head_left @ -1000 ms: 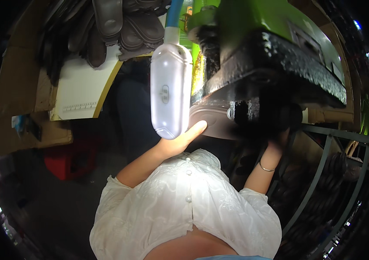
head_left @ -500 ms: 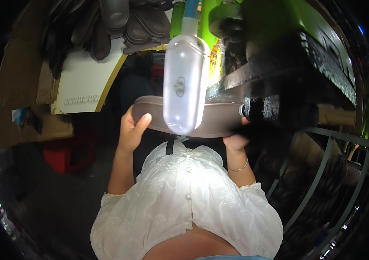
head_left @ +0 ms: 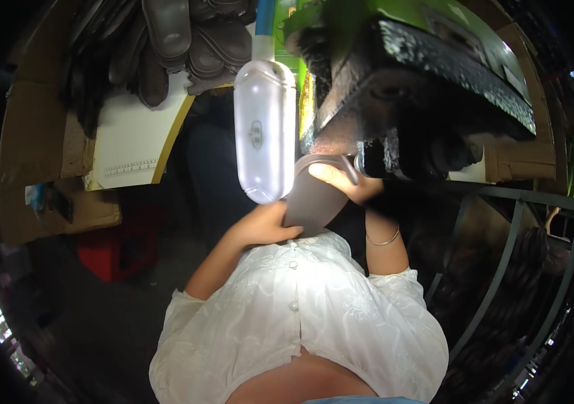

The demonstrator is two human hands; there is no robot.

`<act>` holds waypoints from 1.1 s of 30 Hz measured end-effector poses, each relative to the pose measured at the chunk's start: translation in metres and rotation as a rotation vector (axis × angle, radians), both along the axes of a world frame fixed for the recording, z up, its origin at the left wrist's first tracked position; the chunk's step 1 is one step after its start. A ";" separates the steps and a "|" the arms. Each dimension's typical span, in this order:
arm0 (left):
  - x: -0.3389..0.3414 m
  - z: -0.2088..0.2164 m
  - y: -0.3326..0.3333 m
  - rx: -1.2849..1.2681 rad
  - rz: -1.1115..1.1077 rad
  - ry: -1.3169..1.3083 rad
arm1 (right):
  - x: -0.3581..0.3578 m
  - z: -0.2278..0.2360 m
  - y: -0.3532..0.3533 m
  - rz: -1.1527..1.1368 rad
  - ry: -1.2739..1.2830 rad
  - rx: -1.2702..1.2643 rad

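Note:
A grey-brown shoe sole (head_left: 315, 205) is tilted upright between my hands, close in front of my white blouse. My left hand (head_left: 267, 225) is closed on its lower left part. Higher up, my right hand (head_left: 358, 186) grips the other end, its thumb lying across the sole near a curled edge. That upper end is right beside the dark working head of a green and black machine (head_left: 381, 158). An elongated lit lamp (head_left: 265, 131) hangs just left of the sole. Some right-hand fingers are hidden behind the sole.
Several dark soles (head_left: 166, 34) are heaped at the upper left above a white board (head_left: 135, 148) with a yellow edge. Cardboard (head_left: 31, 128) stands at the left. A red stool (head_left: 108, 252) is on the floor, and a grey metal rack (head_left: 499, 269) stands at the right.
The sole has turned from lying crosswise to a steep tilt. My left hand has moved right and nearer to me; my right hand has shifted up. The view has shifted slightly.

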State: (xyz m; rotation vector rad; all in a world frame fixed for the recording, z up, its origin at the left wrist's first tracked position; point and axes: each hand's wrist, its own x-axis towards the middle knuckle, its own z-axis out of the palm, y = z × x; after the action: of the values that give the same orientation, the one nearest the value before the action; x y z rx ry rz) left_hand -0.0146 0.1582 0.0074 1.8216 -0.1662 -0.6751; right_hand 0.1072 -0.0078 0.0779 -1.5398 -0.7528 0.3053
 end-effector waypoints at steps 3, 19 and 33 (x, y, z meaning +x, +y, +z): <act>0.026 0.048 -0.034 -0.316 0.436 -0.196 | 0.005 0.002 -0.004 -0.067 -0.026 -0.078; 0.028 0.035 -0.030 -0.211 0.621 -0.510 | -0.053 -0.087 -0.141 0.199 0.693 -0.175; -0.012 0.043 0.003 -0.590 0.828 -0.040 | 0.006 -0.033 -0.082 -0.345 0.781 0.845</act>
State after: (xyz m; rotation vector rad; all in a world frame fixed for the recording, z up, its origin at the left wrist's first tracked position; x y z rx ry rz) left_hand -0.0268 0.1609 0.0507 1.1709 0.3263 0.0150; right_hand 0.1128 -0.0893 0.0453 -0.6244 0.0418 0.2505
